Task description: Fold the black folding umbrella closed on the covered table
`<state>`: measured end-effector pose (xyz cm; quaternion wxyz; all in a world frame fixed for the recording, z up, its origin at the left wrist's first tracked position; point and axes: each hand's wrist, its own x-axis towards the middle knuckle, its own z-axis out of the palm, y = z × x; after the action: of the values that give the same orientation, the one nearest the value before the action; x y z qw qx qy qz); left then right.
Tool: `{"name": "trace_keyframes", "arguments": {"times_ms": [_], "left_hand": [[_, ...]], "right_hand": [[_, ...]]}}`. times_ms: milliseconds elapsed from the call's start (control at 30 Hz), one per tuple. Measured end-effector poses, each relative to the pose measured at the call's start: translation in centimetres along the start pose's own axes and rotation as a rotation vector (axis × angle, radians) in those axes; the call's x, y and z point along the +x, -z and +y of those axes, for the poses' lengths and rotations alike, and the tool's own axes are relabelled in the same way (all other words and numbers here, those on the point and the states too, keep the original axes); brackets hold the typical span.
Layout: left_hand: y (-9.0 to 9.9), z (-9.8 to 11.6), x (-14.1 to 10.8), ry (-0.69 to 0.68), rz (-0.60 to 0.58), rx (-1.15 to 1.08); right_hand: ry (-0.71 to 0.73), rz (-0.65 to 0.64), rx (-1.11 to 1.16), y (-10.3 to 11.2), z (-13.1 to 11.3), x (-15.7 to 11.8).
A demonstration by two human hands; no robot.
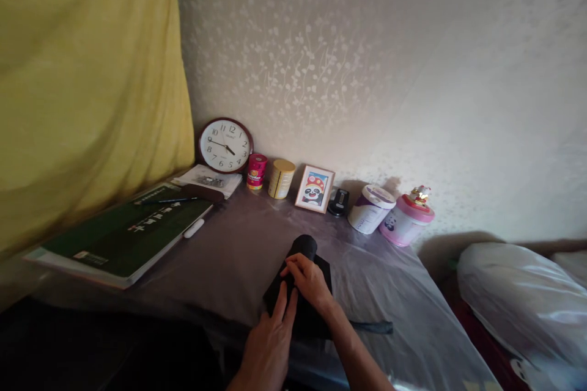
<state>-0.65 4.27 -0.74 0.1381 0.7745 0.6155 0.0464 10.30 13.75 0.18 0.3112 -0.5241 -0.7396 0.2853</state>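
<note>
A black fabric item lies near the front of the table, with a rounded, roll-like far end. A dark strap sticks out to the right of it. My left hand rests on the near left part of the fabric, fingers stretched forward and nothing gripped. Across its top lies my right hand, with bent fingers closed on the black fabric close to the left fingertips. The fabric under both hands is partly hidden, and its exact kind cannot be made out.
Left on the covered table lies a large green book with a pen on it. Along the wall stand a clock, a red can, a yellow-lidded can, a panda picture frame and tubs.
</note>
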Motion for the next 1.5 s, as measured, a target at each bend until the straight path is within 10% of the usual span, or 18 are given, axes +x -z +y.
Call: {"name": "trace_keyframes", "arguments": {"times_ms": [233,467,833,1100,1267,1500], "left_hand": [[-1.0,-0.4,0.5,0.014,0.009,-0.045],[-0.7,-0.3,0.5,0.046,-0.058,-0.096],[-0.3,-0.6,0.5,0.055,-0.104,-0.144],[0.3,-0.8,0.2,0.047,-0.058,-0.250],[-0.2,-1.2,0.2,0.011,0.009,-0.277],[-0.6,-1.2,0.1,0.006,0.041,-0.273]], "right_hand": [[0.387,0.117,-0.147,0.3,0.9,-2.6],[0.416,0.064,-0.259,0.6,5.3,1.3],[0.026,0.190,-0.169,1.7,8.6,7.6],[-0.276,0.374,-0.187,6.5,10.5,1.5],[-0.446,0.260,0.099,5.7,10.2,-2.7],[-0.309,0.338,-0.111,3.8,7.3,-2.7]]}}
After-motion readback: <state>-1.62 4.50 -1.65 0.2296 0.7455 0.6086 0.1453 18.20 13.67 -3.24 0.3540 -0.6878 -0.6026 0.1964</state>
